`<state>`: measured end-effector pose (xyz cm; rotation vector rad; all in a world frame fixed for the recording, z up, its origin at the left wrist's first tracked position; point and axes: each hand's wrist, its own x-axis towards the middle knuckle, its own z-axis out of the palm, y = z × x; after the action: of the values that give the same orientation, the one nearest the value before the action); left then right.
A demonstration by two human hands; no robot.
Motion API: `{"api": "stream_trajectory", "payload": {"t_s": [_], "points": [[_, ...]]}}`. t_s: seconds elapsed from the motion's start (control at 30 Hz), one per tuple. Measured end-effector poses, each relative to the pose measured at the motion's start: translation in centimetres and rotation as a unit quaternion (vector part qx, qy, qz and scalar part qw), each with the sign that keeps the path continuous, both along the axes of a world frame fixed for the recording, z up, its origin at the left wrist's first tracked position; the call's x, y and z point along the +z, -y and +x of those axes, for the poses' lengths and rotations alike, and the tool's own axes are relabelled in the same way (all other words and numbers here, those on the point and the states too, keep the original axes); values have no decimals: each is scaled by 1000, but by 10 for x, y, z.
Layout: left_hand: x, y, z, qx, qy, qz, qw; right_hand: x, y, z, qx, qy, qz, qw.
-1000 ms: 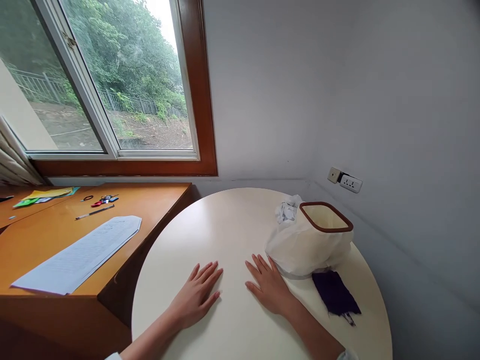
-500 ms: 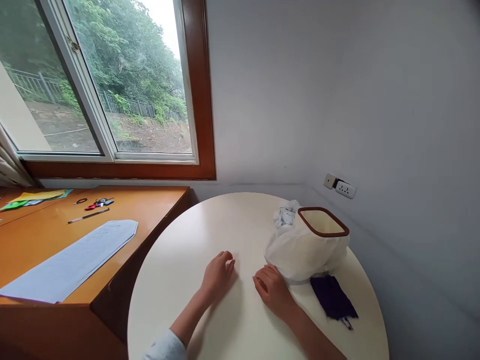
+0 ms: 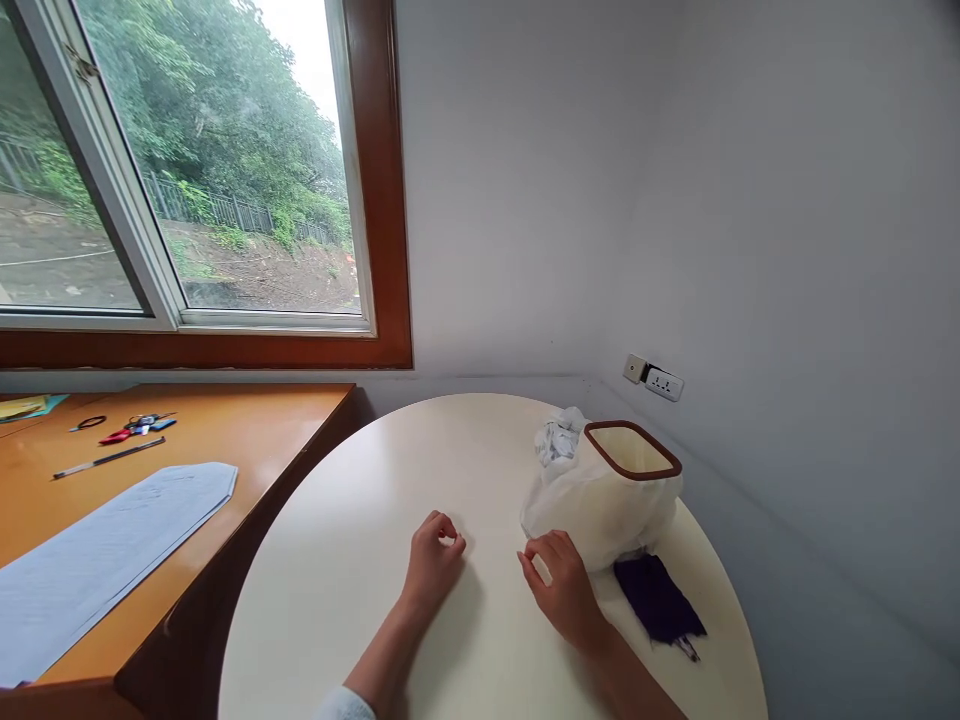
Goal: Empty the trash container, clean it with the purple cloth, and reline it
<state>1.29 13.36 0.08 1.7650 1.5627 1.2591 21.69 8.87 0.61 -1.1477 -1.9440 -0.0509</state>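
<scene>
Over the white round table, my left hand is curled, thumb and forefinger drawn together in a pinch. Facing it across a short gap, my right hand forms a loop, its thumb tip and fingertips close together. Anything between the fingertips of either hand is too small to make out. Just beyond my right hand stands a cream bin with a brown rim, wrapped in a thin white plastic bag whose bunched end sits at its left. A dark purple cloth lies in front of the bin.
A wooden desk adjoins at left, bearing papers, a pen, keys and a black ring. Behind are a wall with a socket and a window.
The view has turned slightly right. My right hand is raised a little, with a clearer loop between thumb and fingers. My left thumb and forefinger have come closer together. Bin and cloth stay put.
</scene>
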Motion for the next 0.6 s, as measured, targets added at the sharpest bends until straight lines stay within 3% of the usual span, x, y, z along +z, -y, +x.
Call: {"api": "stream_trajectory", "payload": {"t_s": [0.27, 0.43, 0.6], "points": [[8, 6, -2, 6, 49, -11, 999, 29, 11, 19, -54, -47, 41, 997], [9, 7, -4, 10, 70, -16, 997, 62, 8, 46, -96, -44, 61, 993], [6, 5, -7, 12, 86, -18, 996, 87, -17, 87, -228, 24, 36, 973]]}}
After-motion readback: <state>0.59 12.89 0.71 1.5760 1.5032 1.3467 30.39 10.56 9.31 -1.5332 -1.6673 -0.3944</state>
